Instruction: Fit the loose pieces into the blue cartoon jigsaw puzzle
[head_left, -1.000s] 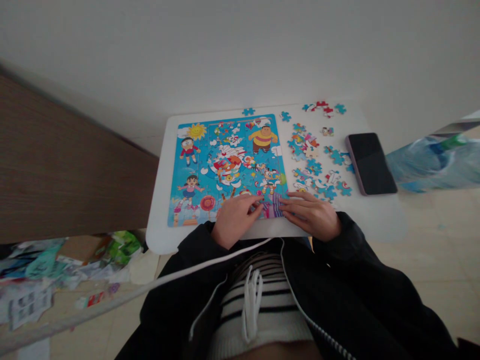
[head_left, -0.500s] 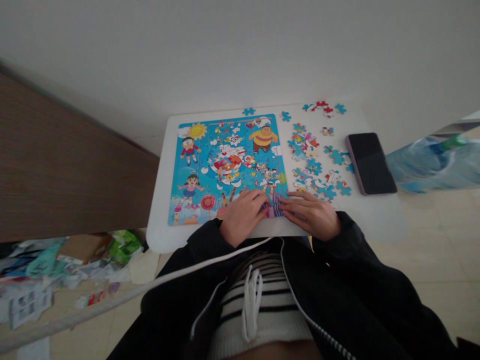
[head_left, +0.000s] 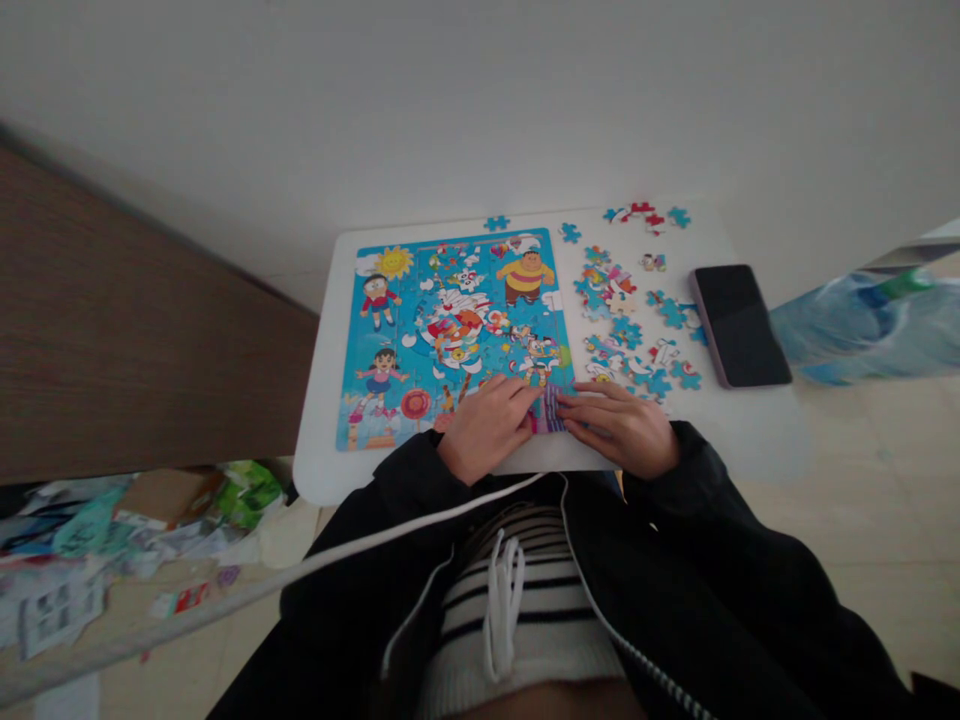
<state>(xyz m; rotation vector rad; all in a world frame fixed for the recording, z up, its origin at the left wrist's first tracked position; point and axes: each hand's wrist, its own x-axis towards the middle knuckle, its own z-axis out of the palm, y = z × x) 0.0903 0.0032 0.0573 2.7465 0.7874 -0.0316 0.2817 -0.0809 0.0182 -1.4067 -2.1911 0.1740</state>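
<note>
A cartoon jigsaw puzzle [head_left: 435, 345] lies in its blue-bordered board on a small white table [head_left: 319, 400]. My left hand [head_left: 487, 425] rests over the board's near edge, with its fingers bent and drawn together toward the lower right corner. What its fingertips hold, if anything, is hidden. From the right, my right hand [head_left: 626, 428] reaches to the same corner, fingers stretched out and slightly apart. Its fingertips touch the purple striped part [head_left: 554, 408] of the picture, which shows between both hands. Overlapping loose pieces appear in the middle of the board.
Many loose puzzle pieces [head_left: 626, 330] lie right of the board, and one blue piece [head_left: 496, 223] sits behind it. A phone [head_left: 741, 325] lies near the table's right side. Beyond it is a clear plastic bag [head_left: 885, 325]. A white cord [head_left: 360, 545] crosses my lap.
My fingers have shifted very slightly at the corner, and a little more of the purple striped part shows between my hands. Everything else looks the same.
</note>
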